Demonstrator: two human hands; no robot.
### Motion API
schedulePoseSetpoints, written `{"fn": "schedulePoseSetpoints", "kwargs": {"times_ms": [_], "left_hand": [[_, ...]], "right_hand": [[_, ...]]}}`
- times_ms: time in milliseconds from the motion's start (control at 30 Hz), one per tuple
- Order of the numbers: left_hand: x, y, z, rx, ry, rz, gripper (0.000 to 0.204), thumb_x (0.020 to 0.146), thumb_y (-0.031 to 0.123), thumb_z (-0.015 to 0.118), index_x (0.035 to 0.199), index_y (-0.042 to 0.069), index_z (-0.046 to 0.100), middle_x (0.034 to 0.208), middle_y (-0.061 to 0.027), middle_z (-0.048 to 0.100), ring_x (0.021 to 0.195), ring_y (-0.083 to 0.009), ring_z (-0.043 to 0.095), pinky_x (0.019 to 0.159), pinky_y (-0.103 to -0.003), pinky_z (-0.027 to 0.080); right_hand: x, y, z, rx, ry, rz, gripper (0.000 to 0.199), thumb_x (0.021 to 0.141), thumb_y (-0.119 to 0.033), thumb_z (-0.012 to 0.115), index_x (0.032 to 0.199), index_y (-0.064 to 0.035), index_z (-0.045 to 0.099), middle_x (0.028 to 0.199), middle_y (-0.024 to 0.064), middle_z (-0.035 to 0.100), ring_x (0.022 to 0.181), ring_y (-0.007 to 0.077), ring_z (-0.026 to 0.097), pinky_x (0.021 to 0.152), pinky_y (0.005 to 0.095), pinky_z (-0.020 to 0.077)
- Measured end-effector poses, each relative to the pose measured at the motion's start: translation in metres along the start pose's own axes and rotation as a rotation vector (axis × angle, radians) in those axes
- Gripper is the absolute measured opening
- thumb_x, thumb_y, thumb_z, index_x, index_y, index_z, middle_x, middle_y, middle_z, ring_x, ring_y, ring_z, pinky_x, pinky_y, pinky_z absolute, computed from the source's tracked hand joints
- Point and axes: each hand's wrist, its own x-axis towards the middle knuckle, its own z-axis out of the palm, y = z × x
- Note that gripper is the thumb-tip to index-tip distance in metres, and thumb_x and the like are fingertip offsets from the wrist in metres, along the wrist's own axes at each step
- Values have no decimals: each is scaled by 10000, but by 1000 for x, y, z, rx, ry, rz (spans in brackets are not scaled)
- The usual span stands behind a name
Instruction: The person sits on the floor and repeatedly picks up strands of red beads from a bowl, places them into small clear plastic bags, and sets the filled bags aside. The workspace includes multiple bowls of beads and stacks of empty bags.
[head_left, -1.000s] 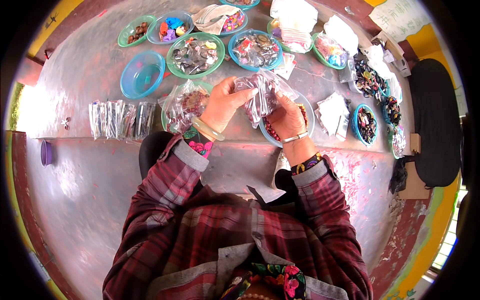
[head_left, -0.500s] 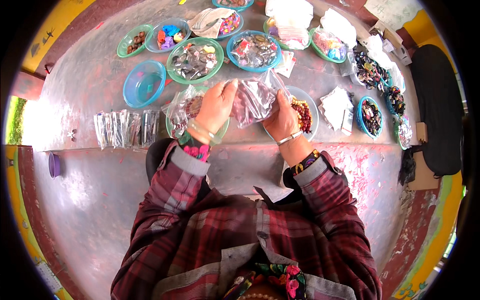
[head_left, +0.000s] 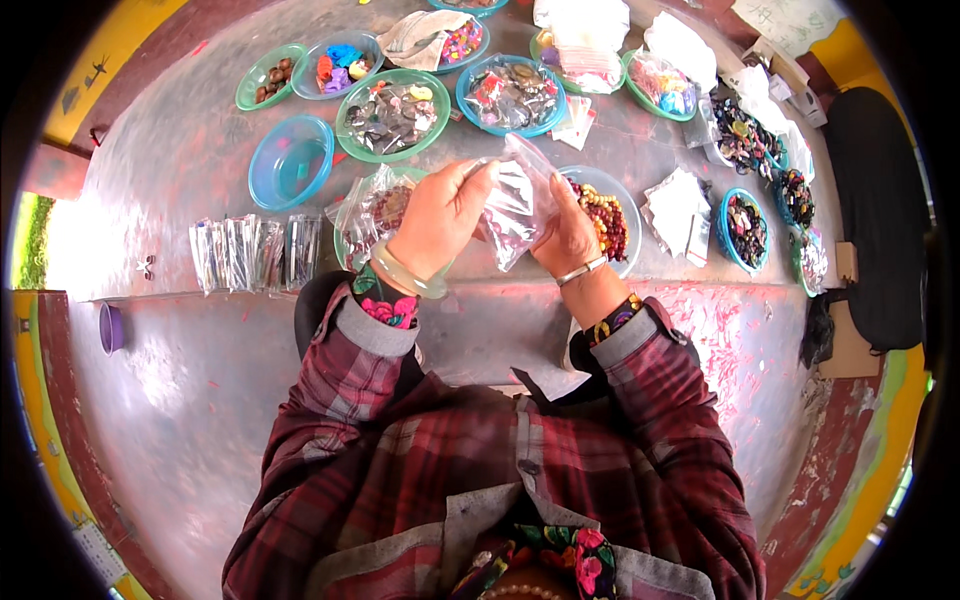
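A clear plastic bag point(head_left: 515, 205) is held up between my two hands, tilted and shiny with glare. My left hand point(head_left: 437, 215) is closed on its left side, thumb on top. My right hand point(head_left: 567, 235) grips its right edge. Whether anything lies inside the bag, I cannot tell. Partly hidden behind my left hand is a green basin point(head_left: 345, 252) holding bagged dark red beads point(head_left: 388, 207). Beside my right hand stands a clear basin point(head_left: 628, 200) with red and golden bead strings point(head_left: 603, 222).
Flat plastic packets point(head_left: 255, 253) lie in a row at the left, below an empty blue basin point(head_left: 290, 165). Farther back are a green basin point(head_left: 392, 153) and a blue basin point(head_left: 513, 130) of packaged items. White cards point(head_left: 677, 215) and a blue basket point(head_left: 742, 230) sit at the right.
The bag has turned from lying across to a more upright tilt, and its reddish look has faded. My left hand has shifted slightly right, its wrist turned.
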Motion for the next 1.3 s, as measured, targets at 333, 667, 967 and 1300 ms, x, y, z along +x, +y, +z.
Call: {"fn": "schedulePoseSetpoints", "kwargs": {"times_ms": [333, 667, 967, 1300], "left_hand": [[2, -12, -12, -338, -101, -203, 207, 916, 177, 522, 999, -3, 583, 754, 10, 590, 637, -27, 495, 562, -187, 412], [5, -10, -2, -884, -214, -463, 331, 827, 32, 585, 1143, 1, 488, 1019, -38, 581, 912, -116, 569, 790, -289, 476], [7, -24, 3, -550, -297, -338, 220, 797, 37, 640, 1002, -11, 578, 950, -46, 625, 855, -107, 584, 810, -256, 455], [8, -27, 0, -719, -126, -351, 297, 808, 12, 602, 1094, -13, 524, 1001, -64, 612, 899, -136, 585, 842, -279, 445]], "right_hand": [[-6, -3, 6, -70, 3, -73, 422, 821, -140, 600, 1217, -49, 488, 1124, 65, 591, 1028, 200, 572, 882, 339, 471], [-15, -33, 29, -153, 21, -221, 347, 846, -79, 579, 1181, -22, 506, 1051, 71, 614, 948, 184, 601, 815, 320, 499], [-21, -37, 32, -291, 33, -191, 359, 800, -26, 625, 1149, -17, 541, 1031, 71, 621, 940, 172, 600, 815, 305, 489], [-20, -31, 34, -358, -80, -119, 615, 764, 171, 489, 1320, -67, 376, 1232, 65, 511, 1083, 193, 539, 905, 317, 446]]}}
